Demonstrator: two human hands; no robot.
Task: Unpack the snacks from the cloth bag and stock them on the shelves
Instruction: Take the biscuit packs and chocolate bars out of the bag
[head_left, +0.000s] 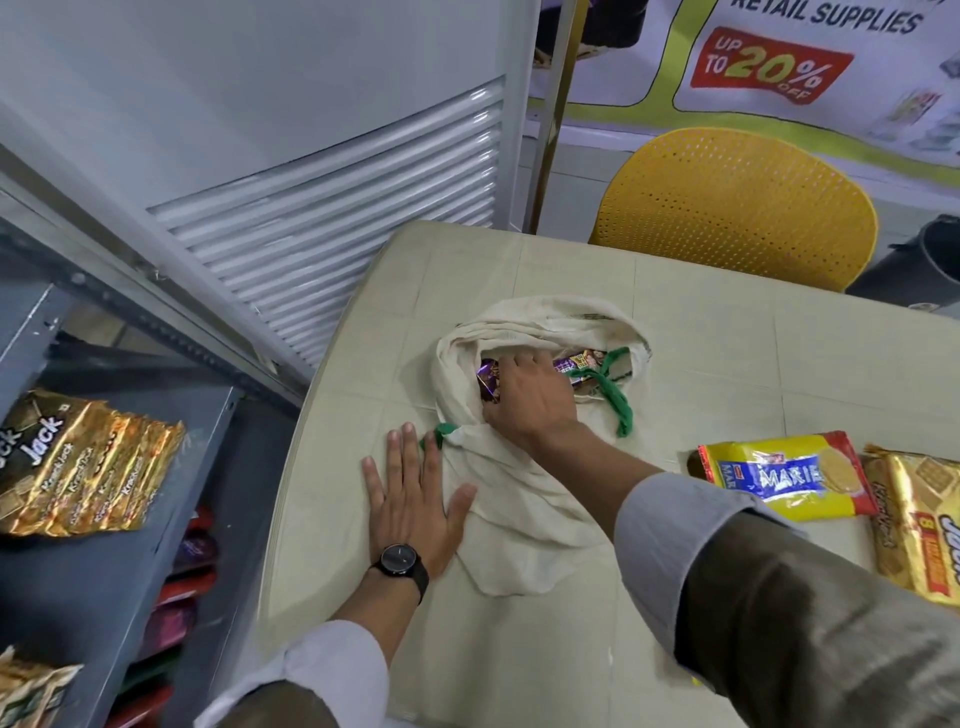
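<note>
L hand (410, 499) flat, pinning cloth bag (519, 499); R hand (530, 395) inside its mouth, seemingly gripping purple snack pkt (488, 382).

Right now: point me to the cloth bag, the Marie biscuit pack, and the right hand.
cloth bag (519, 499): head view, bare cream fabric near its bottom.
Marie biscuit pack (784, 478): head view, blue label at its middle.
right hand (530, 395): head view, back of the hand.

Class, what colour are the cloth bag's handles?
Green handles on the cream cloth bag, head view.
</note>
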